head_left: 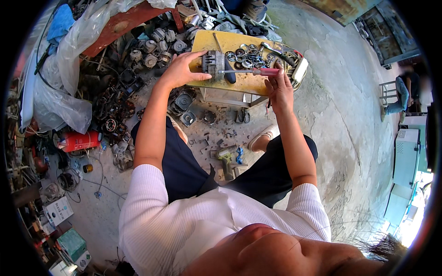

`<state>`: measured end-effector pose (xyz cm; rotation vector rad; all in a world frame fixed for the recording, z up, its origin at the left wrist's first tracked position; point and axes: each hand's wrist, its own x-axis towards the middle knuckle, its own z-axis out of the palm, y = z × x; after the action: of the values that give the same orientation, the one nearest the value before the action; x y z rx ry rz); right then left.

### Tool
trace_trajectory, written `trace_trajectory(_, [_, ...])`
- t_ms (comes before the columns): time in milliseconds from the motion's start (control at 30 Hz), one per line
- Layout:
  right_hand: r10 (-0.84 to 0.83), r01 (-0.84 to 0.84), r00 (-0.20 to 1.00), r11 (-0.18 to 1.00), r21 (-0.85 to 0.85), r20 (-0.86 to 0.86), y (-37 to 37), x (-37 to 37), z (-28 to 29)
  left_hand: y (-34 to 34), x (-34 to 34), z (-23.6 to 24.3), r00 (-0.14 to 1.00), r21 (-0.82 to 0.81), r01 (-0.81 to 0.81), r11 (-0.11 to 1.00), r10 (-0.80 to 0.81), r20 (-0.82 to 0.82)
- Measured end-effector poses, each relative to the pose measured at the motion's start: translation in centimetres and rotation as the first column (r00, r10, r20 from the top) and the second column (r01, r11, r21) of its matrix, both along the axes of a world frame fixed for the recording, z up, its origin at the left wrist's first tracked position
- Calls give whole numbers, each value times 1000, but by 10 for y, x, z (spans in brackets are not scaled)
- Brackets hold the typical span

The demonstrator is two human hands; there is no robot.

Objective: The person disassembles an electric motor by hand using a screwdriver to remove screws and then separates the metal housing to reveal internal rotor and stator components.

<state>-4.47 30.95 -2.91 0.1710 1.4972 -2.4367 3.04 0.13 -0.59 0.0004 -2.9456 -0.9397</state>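
Observation:
My left hand point(182, 70) grips a grey finned motor housing point(212, 63) from its left side, thumb and fingers spread round it. The housing rests on a small yellow-topped table point(202, 41). In my right hand point(280, 89) is a screwdriver point(264, 71) with a red handle, held near level. Its shaft points left and its tip meets the right side of the housing, though the exact contact is too small to make out. Just right of the housing lies a dark tool handle point(229, 72), passing under the screwdriver shaft.
Metal rings and small parts point(251, 55) lie on the table, beside a black-handled wrench point(281, 54) and a white power strip point(300, 69). Old motors point(156, 48) are heaped left. A green power drill point(225, 161) sits between my feet. A person point(405, 92) is far right.

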Motion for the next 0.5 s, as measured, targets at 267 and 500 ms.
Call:
trace_trajectory(267, [42, -51, 996, 991, -126, -75, 6, -6, -18, 1, 0, 0, 1000, 17, -6, 1000, 6, 14])
trace_trajectory(500, [-34, 30, 999, 989, -144, -28, -2, -2, -14, 1, 0, -3, 1000, 33, -16, 999, 17, -10])
